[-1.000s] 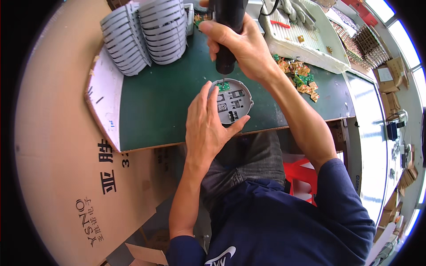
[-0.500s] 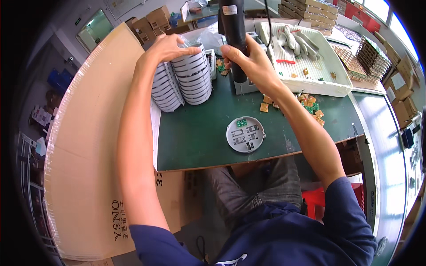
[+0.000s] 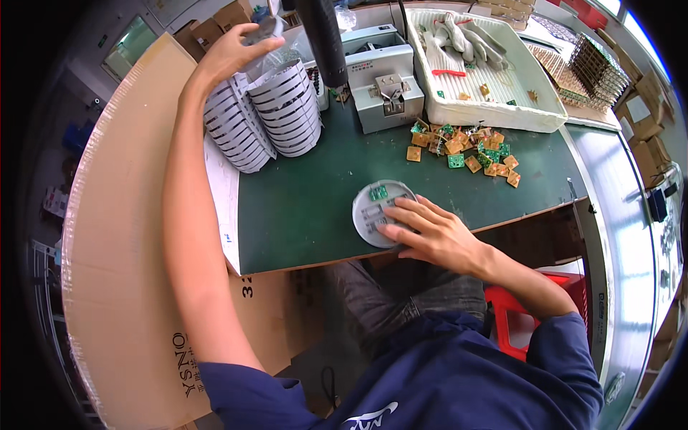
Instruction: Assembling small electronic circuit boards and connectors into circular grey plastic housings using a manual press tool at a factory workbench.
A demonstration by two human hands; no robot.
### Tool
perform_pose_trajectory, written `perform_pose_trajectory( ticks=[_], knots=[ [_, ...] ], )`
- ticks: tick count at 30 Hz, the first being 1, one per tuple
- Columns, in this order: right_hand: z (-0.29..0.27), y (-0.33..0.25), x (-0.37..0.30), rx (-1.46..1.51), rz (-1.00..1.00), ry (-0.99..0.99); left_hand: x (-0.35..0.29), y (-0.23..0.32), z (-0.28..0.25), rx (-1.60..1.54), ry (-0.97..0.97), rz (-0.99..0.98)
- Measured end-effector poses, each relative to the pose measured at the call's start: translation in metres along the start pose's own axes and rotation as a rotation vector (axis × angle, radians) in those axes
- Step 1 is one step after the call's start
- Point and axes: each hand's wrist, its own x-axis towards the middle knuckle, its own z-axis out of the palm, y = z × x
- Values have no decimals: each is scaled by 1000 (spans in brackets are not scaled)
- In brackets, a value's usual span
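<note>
On your right hand (image 3: 444,240), the fingers are lying somewhat apart across the right part of a round, shallow grey plastic housing (image 3: 365,223); whether they are gripping its rim or merely resting on it, I cannot tell. On your left hand (image 3: 231,56), reaching to the far left, the fingers are closing narrowly on a small, curved grey plastic shell (image 3: 266,30), blurred but clearly raised.

The housing is lying open side up near the front edge of the dark green worktop (image 3: 308,208). Inside it, a small green circuit board (image 3: 378,192) is sitting by the far rim, and dark fittings are occupying the middle. So the board is already in place, I judge; whether it is fastened is too small to tell.

Below your left hand, two tall stacks of grey curved plastic shells (image 3: 287,111) are standing side by side. To their right, a black cylindrical power driver (image 3: 322,43) is hanging with neither hand on it, so no driving is going on now. Beyond the housing, a pale grey boxy metal machine (image 3: 387,107) is standing at the far side. To its right, a loose heap of green and copper-coloured boards (image 3: 466,147) is lying before a white ribbed tray (image 3: 494,117); many boards are apparently remaining unused.
</note>
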Motion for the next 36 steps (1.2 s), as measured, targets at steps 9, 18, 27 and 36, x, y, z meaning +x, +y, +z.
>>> perform_pose_trajectory(
  ticks=[9, 18, 27, 36],
  knots=[
    [-54, 44, -127, -220, 874, 713, -167, 37, 44, -1186, 158, 78],
    [-251, 178, -629, -375, 1677, 945, -207, 44, 150, -2253, -357, -138],
    [-225, 160, -447, -1299, 1191, 275, -217, 51, 160, -2246, -418, -192],
    [-67, 49, -13, 102, 440, 203, -236, 53, 160, -2157, -429, -95]
  ],
)
